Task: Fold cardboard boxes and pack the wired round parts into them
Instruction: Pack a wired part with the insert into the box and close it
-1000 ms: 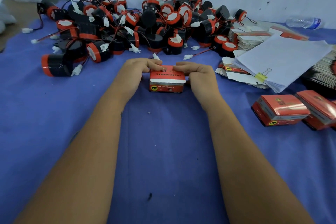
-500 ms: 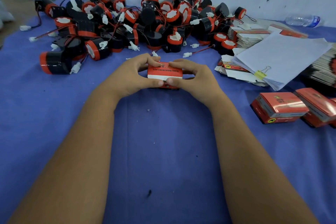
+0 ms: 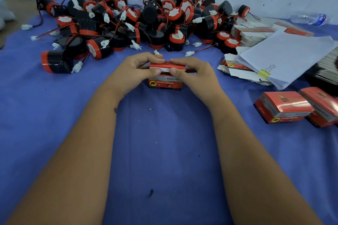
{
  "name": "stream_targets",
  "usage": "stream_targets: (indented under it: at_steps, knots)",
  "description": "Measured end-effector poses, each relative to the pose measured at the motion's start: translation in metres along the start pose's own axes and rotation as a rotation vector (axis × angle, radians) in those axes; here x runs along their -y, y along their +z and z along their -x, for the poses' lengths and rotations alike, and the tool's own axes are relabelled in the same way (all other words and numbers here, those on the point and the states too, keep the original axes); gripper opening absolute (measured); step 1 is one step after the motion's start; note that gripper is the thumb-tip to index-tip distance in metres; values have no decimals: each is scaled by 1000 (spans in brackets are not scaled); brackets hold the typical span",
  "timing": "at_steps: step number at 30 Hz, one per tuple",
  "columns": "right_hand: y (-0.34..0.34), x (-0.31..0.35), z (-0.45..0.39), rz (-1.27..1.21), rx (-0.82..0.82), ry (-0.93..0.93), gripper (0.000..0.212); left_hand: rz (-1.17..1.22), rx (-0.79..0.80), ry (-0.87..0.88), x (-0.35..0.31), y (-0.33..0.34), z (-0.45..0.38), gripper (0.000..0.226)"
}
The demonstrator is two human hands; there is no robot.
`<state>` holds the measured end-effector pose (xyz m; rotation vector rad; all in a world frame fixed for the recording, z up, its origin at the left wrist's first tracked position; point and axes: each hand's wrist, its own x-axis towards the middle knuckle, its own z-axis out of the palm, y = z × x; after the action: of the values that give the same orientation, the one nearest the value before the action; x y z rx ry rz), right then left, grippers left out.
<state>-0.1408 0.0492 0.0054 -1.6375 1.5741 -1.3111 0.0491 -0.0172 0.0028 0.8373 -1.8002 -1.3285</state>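
Closing is the step: I have the left hand (image 3: 136,71) and right hand (image 3: 192,71) pinching the box (image 3: 165,83) lid at centre bench (image 3: 164,151); next, I judge, tuck the flap, horns (image 3: 128,23) piled at twelve o'clock.

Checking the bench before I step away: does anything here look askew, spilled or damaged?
Nothing looks damaged or spilled. The round parts lie in a loose tangled heap with wires straying onto the blue cloth. A water bottle lies on its side by the wall. Both hands, left hand and right hand, grip the lid flap of the red box.
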Motion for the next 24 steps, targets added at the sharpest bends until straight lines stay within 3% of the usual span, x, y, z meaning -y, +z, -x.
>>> stream_targets:
  at_steps: [10, 24]
  knots:
    - [-2, -2, -1, -168, 61, 69, 21, 110, -33, -36, -6, 5, 1, 34]
    - [-2, 0, -1, -167, 75, 86, 21, 182, -22, -83, -5, 5, 1, 42]
